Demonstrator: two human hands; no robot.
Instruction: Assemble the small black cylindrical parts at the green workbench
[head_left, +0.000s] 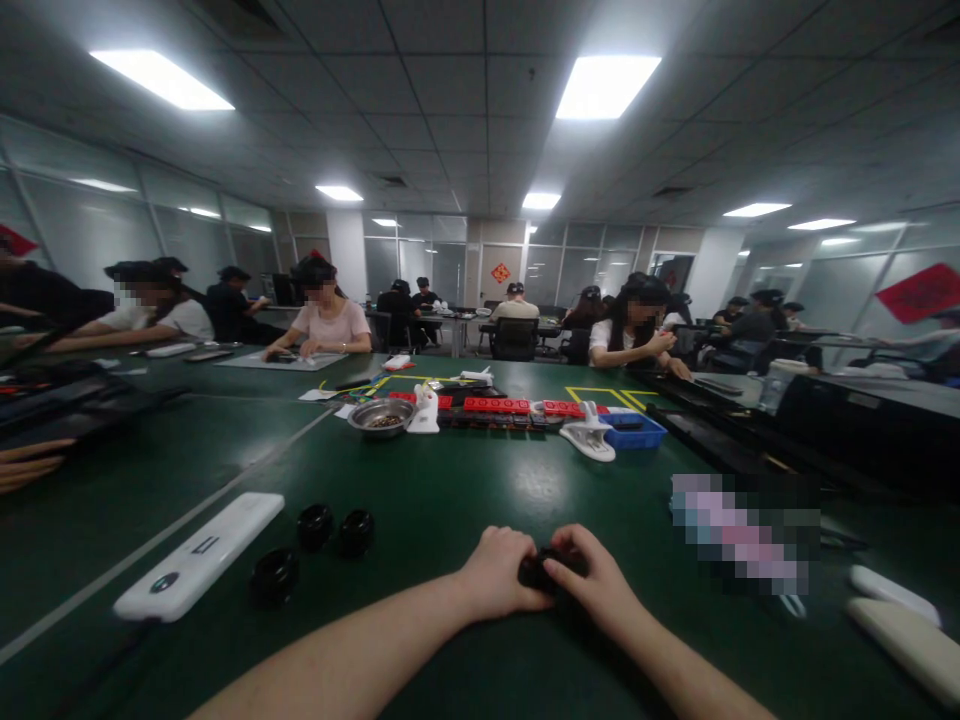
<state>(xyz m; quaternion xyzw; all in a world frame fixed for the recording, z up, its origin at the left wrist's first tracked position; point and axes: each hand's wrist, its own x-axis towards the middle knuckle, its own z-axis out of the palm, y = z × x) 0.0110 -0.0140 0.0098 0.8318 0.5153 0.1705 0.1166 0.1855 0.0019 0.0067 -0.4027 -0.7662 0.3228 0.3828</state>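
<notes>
Close in front of me, my left hand [495,575] and my right hand [596,585] meet with their fingers wrapped round a small black part [551,566]. Fingers cover most of it, so its exact kind is hidden. To the left stand three glossy black ring-shaped parts: one nearer me [274,577], one behind it [314,525] and another to the right [356,532]. Further left lies a long white device [201,556] with a cable at its near end.
On the green table [420,490] stand a metal bowl [381,418] of small pieces, a row of red bins [496,405], white clamp-like stands and a blue tray [632,430]. A blurred pinkish item [739,535] and pale cases [904,640] lie right. Several people sit beyond.
</notes>
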